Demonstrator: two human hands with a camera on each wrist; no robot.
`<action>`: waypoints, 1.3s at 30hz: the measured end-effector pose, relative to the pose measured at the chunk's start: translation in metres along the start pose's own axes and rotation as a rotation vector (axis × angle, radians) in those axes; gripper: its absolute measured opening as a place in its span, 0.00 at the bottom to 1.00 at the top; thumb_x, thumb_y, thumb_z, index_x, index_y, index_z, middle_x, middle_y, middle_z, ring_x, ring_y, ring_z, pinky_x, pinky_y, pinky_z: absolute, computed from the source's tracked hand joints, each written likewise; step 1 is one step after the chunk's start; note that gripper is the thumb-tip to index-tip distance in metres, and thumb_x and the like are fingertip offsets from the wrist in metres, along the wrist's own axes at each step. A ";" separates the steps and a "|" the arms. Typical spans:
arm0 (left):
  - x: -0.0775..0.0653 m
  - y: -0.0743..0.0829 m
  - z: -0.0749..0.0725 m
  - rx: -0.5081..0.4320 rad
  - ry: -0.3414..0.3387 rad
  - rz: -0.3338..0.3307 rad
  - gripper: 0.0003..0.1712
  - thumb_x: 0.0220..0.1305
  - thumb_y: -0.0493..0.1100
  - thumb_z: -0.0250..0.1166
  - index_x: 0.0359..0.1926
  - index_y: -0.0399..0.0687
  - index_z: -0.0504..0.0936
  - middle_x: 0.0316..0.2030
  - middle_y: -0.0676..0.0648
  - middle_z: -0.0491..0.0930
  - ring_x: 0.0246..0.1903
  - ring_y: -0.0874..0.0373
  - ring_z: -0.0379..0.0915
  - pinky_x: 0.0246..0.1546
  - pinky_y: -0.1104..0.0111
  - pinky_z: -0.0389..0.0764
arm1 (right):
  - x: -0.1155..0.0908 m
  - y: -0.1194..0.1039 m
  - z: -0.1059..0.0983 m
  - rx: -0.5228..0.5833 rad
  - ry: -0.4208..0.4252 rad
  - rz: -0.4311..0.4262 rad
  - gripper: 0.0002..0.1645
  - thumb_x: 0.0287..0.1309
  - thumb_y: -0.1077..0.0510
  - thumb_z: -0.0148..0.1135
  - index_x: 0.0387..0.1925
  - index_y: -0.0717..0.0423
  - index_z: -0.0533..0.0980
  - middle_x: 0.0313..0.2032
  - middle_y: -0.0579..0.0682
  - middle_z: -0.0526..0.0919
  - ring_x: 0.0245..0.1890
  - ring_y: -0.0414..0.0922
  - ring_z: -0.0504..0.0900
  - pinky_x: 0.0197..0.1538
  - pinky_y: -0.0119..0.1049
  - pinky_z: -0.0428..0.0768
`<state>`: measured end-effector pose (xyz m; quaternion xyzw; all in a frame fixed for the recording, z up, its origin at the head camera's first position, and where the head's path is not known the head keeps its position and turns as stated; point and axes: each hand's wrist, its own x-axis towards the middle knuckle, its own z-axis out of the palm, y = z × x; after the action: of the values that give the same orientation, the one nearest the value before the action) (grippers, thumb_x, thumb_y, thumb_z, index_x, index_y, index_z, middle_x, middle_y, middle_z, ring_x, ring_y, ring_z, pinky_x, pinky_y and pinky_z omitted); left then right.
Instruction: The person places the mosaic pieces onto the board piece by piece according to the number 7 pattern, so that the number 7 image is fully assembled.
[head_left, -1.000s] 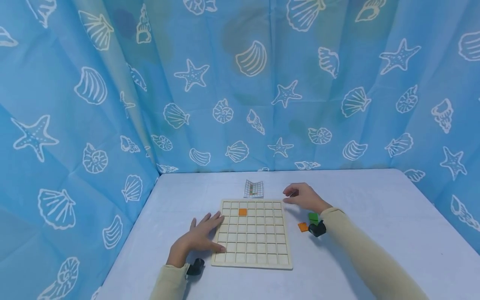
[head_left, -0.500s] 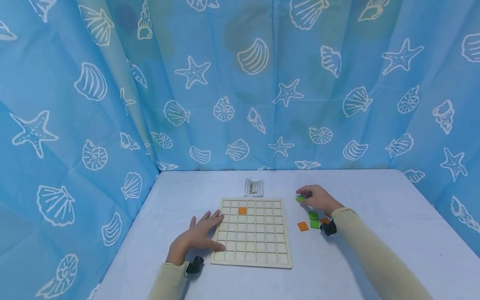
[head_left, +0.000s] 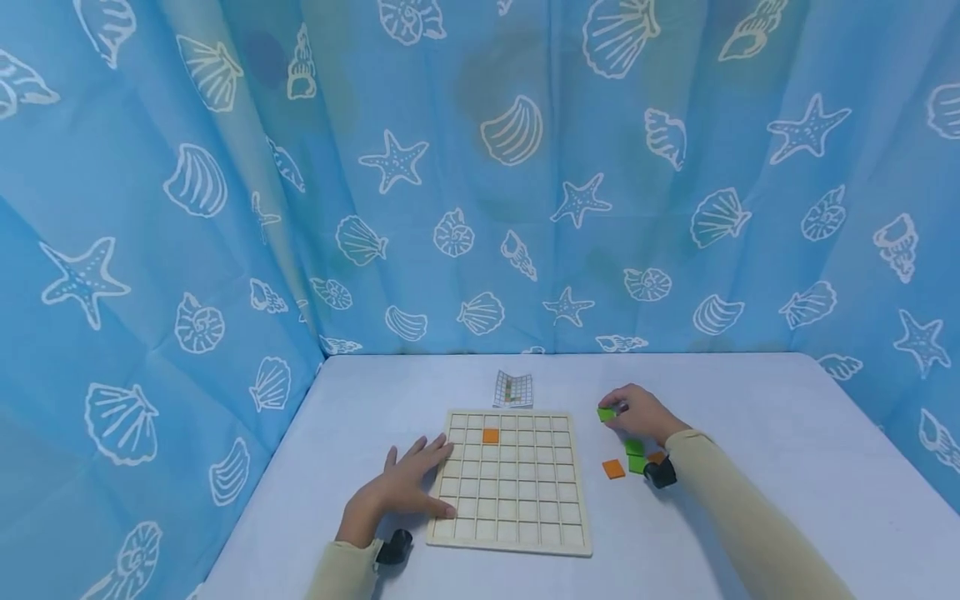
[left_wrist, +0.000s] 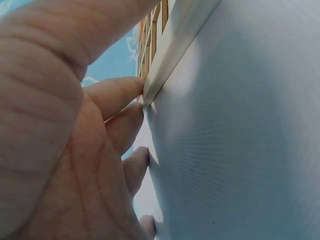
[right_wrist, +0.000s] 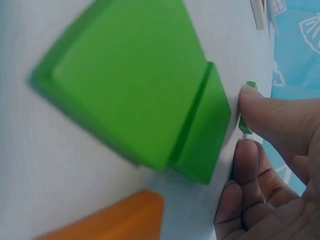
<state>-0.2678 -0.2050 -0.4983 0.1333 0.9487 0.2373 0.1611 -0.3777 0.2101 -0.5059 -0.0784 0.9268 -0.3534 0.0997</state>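
Observation:
A pale wooden grid board lies on the white table, with one orange tile in a cell of its upper left part. Along the board's left edge, my left hand rests with fingers spread; in the left wrist view its fingertips touch the board's side. Right of the board, my right hand pinches a green square tile between thumb and fingers. Closer to the right wrist lie two more green tiles, one overlapping the other's edge, and an orange tile partly hidden by the wrist.
Another orange tile lies on the table just right of the board. Behind the board stands a small folded card printed with a grid and coloured squares. A blue curtain with shell prints closes off the back and left of the table.
My right hand moved right, away from the board's upper right corner, and now pinches a green tile beside the other tiles. My left hand stays at the board's edge.

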 end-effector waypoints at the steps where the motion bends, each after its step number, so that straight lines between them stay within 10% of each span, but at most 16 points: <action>1: 0.000 0.001 0.001 -0.006 -0.008 0.003 0.62 0.43 0.66 0.77 0.76 0.54 0.59 0.78 0.49 0.51 0.78 0.42 0.37 0.71 0.33 0.29 | -0.001 0.001 0.000 -0.014 0.001 0.008 0.17 0.55 0.62 0.69 0.48 0.58 0.82 0.51 0.59 0.77 0.48 0.53 0.77 0.45 0.43 0.81; 23: 0.006 0.012 0.003 0.021 -0.009 -0.014 0.61 0.42 0.65 0.78 0.75 0.56 0.60 0.78 0.51 0.52 0.78 0.44 0.37 0.73 0.36 0.30 | -0.002 -0.041 -0.019 -0.238 -0.016 -0.084 0.10 0.57 0.64 0.63 0.42 0.63 0.77 0.42 0.60 0.82 0.41 0.52 0.81 0.43 0.44 0.82; 39: -0.002 0.008 0.004 0.014 0.009 -0.033 0.61 0.42 0.65 0.78 0.76 0.56 0.60 0.78 0.50 0.51 0.78 0.43 0.37 0.73 0.36 0.29 | -0.018 -0.130 0.082 0.024 0.009 -0.273 0.06 0.59 0.66 0.64 0.39 0.59 0.79 0.33 0.49 0.82 0.32 0.42 0.78 0.38 0.38 0.80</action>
<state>-0.2634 -0.1969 -0.4972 0.1174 0.9532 0.2284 0.1596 -0.3307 0.0659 -0.4764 -0.2009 0.9037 -0.3752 0.0474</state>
